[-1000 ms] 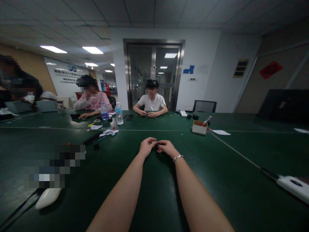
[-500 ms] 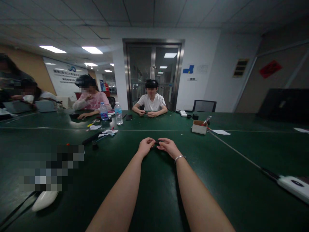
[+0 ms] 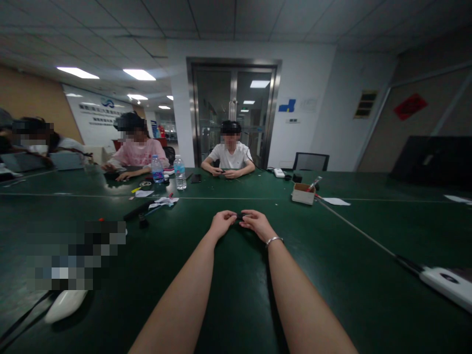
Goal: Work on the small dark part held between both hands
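Small black object (image 3: 240,217), pinched from both sides

Through the head camera I list the following. Item: the object, between the two hands, low over the smooth, dark-green tabletop (image 3: 243,305) with its dull sheen; its exact shape is too small for me to read, and I cannot tell whether it touches the table.

Bare left hand (image 3: 222,223): thumb and fingertips nearly together, gripping the left end; wrist turned inward.

Bare right hand (image 3: 257,225): index finger stretched toward the left, thumb beneath, closed lightly on the right end (the silver metal bangle (image 3: 275,241) sits at this wrist). Both forearms reach forward and converge.

Beyond, right: an open, pale cardboard box (image 3: 303,197), rectangular, beside a flat white paper sheet (image 3: 336,201). Beyond, left: a clear, ribbed plastic bottle (image 3: 180,179), upright.
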`<state>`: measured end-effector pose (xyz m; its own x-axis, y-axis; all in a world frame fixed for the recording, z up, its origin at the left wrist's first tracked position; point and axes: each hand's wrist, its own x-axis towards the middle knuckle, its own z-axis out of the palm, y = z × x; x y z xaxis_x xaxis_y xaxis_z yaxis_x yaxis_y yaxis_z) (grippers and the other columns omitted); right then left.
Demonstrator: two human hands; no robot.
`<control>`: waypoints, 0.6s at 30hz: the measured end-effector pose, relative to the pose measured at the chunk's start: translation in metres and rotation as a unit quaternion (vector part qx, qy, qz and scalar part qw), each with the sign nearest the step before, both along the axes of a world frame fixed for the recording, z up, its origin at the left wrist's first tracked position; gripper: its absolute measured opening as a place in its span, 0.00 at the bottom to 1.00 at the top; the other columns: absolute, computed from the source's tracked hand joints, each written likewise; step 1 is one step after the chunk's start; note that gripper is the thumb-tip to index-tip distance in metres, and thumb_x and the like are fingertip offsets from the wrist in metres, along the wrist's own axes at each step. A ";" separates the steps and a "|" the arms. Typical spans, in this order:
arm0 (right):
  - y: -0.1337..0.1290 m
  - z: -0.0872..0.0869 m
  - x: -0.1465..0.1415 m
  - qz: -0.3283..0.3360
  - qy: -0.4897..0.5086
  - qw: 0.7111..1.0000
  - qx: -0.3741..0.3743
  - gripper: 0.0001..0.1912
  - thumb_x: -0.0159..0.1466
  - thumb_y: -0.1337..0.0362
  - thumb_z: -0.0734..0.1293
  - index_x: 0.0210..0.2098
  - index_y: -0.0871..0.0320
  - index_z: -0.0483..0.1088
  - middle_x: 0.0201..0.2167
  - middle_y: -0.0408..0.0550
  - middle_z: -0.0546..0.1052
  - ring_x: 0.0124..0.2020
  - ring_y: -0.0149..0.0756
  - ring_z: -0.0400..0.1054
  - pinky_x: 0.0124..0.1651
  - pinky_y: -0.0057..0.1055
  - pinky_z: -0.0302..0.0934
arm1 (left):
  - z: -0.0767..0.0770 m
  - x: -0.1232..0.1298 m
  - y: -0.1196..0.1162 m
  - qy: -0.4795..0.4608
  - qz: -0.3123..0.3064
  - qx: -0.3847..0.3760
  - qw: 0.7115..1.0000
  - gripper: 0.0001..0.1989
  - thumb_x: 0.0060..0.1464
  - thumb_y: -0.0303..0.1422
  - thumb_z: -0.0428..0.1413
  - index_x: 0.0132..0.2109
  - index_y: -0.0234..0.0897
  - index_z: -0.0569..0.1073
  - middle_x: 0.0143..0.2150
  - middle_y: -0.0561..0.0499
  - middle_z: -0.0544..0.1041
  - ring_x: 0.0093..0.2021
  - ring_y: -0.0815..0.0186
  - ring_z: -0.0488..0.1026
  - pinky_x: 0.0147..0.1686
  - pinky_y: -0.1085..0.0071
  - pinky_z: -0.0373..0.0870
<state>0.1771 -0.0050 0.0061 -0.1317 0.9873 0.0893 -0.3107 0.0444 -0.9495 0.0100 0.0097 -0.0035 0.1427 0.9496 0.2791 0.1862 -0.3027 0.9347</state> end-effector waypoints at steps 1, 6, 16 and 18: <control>0.000 0.000 0.000 0.000 0.000 1.000 0.000 0.13 0.54 0.79 0.67 0.38 0.64 0.72 0.26 0.48 0.75 0.25 0.31 0.74 0.34 0.26 0.72 | 0.000 0.000 0.001 0.002 -0.002 -0.002 1.000 0.11 0.49 0.33 0.58 0.40 0.32 0.75 0.33 0.46 0.78 0.32 0.66 0.73 0.36 0.69 0.70; 0.000 0.000 0.001 0.009 0.007 1.000 0.006 0.13 0.53 0.79 0.68 0.38 0.64 0.72 0.27 0.47 0.73 0.26 0.31 0.74 0.35 0.27 0.72 | -0.001 0.000 0.002 -0.001 -0.009 -0.003 1.000 0.13 0.50 0.36 0.56 0.38 0.30 0.75 0.30 0.46 0.76 0.29 0.68 0.71 0.33 0.71 0.68; 0.001 -0.002 0.003 0.020 0.009 1.000 0.003 0.14 0.53 0.79 0.67 0.39 0.62 0.73 0.29 0.45 0.72 0.27 0.30 0.74 0.35 0.27 0.72 | -0.002 0.002 0.006 0.038 0.009 -0.032 0.999 0.19 0.53 0.43 0.51 0.33 0.29 0.75 0.26 0.47 0.75 0.23 0.71 0.68 0.25 0.75 0.63; 0.001 -0.001 0.004 0.025 0.011 1.000 0.004 0.14 0.53 0.78 0.68 0.39 0.62 0.73 0.29 0.45 0.72 0.27 0.30 0.74 0.35 0.27 0.72 | -0.001 0.002 0.006 0.057 0.017 -0.039 0.997 0.21 0.53 0.46 0.50 0.32 0.30 0.74 0.24 0.48 0.74 0.23 0.71 0.68 0.25 0.75 0.62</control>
<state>0.1814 -0.0040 0.0047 -0.1783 0.9788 0.1012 -0.3327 0.0368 -0.9423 0.0123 0.0155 -0.0048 0.1364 0.9726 0.1880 0.3013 -0.2215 0.9274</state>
